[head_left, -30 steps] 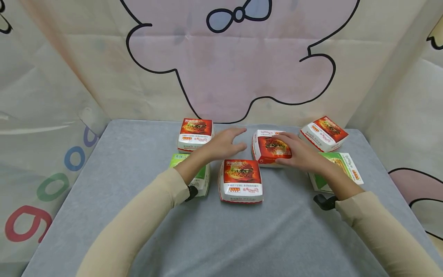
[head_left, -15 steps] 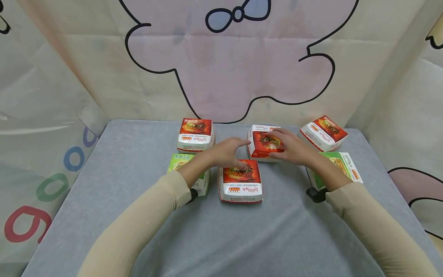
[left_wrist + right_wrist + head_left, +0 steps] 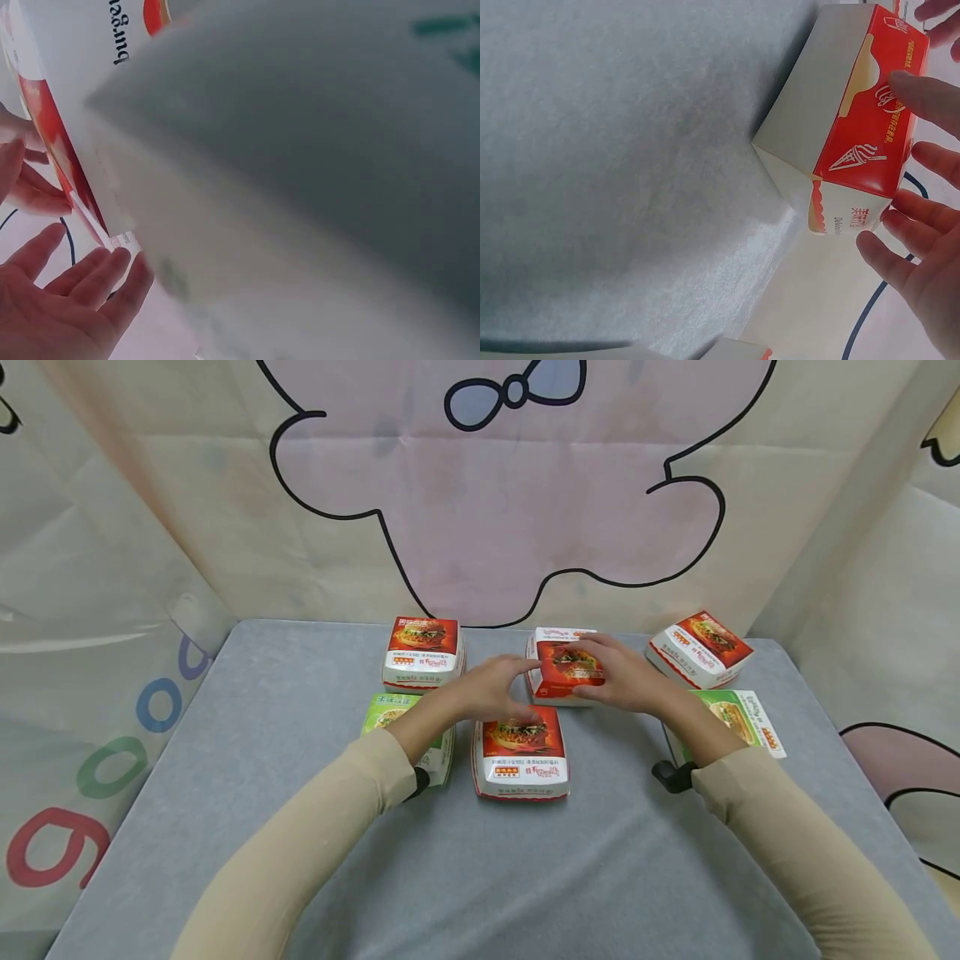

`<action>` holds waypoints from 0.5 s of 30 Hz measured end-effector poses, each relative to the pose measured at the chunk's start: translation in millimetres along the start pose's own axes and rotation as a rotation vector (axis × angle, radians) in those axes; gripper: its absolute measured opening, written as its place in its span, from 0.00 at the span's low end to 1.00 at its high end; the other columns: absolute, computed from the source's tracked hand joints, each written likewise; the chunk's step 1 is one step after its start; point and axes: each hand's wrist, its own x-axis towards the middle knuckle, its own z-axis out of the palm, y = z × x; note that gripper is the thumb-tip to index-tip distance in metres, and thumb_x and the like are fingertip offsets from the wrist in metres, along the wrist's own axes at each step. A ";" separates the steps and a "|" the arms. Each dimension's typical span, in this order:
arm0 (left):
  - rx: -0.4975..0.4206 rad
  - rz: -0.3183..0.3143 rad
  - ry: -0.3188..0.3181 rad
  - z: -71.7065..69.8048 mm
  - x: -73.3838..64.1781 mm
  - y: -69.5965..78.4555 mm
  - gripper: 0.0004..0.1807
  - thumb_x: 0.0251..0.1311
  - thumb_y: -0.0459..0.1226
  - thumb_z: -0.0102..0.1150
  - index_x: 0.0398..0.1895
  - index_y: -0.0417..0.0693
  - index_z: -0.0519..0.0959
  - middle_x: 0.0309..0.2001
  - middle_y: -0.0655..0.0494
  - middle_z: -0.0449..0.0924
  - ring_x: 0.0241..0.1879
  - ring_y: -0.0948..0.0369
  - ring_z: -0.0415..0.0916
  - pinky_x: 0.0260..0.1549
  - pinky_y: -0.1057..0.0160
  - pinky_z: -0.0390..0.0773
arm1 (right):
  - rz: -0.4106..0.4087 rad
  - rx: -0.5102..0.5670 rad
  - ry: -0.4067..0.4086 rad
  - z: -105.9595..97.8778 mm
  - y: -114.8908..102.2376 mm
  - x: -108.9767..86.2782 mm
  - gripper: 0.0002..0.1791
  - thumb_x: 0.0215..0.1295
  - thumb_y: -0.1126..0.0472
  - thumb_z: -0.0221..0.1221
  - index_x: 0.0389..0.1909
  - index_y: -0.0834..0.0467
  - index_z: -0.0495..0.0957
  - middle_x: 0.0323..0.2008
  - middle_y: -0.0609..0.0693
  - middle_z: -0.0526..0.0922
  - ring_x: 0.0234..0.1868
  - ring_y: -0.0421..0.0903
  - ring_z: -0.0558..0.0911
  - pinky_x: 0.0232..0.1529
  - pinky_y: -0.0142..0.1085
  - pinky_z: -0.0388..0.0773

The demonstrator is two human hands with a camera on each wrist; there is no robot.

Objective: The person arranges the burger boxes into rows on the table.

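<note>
My right hand (image 3: 622, 677) grips a red-and-white burger box (image 3: 562, 672) by its right part, thumb at the near side and fingers over the far side. In the right wrist view the thumb lies against the red side of this burger box (image 3: 870, 112), with fingertips along its white end. My left hand (image 3: 491, 689) has fingers stretched out. Its index fingertip is at the box's left edge, and its thumb overlaps the top of a second red burger box (image 3: 521, 764) in front. The left wrist view shows my left hand (image 3: 75, 300) with fingertips right at a box edge.
Another red burger box (image 3: 423, 656) stands back left, with a green burger box (image 3: 442, 756) in front of it, partly behind my left forearm. At right, a tilted red box (image 3: 701, 647) sits behind a green box (image 3: 750, 718). Grey cloth (image 3: 600, 877) covers the table.
The gripped burger box has slid left and slightly back with my right hand. My left hand has come down and nearer, its thumb now over the front red box.
</note>
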 end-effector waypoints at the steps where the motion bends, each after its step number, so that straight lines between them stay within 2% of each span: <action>1: -0.002 0.001 0.004 0.2 0.5 -0.4 0.41 0.62 0.47 0.66 0.77 0.53 0.60 0.75 0.50 0.59 0.74 0.53 0.54 0.69 0.49 0.60 | -0.003 -0.001 0.006 0.5 -0.5 0.6 0.37 0.60 0.56 0.70 0.70 0.56 0.68 0.71 0.65 0.61 0.69 0.65 0.63 0.61 0.65 0.65; 6: 0.020 0.007 0.005 2.2 2.9 -1.0 0.36 0.68 0.47 0.59 0.77 0.54 0.60 0.77 0.47 0.54 0.76 0.51 0.51 0.70 0.49 0.59 | 0.003 -0.002 0.012 2.5 -2.4 4.6 0.37 0.59 0.56 0.70 0.69 0.57 0.69 0.72 0.64 0.62 0.70 0.64 0.62 0.62 0.64 0.66; 15: 0.067 0.001 -0.018 5.1 2.8 0.8 0.35 0.71 0.48 0.55 0.77 0.53 0.59 0.79 0.48 0.49 0.76 0.52 0.50 0.70 0.50 0.57 | -0.022 0.016 -0.011 2.9 -4.7 10.5 0.36 0.61 0.58 0.69 0.70 0.58 0.67 0.71 0.63 0.62 0.69 0.64 0.64 0.62 0.63 0.66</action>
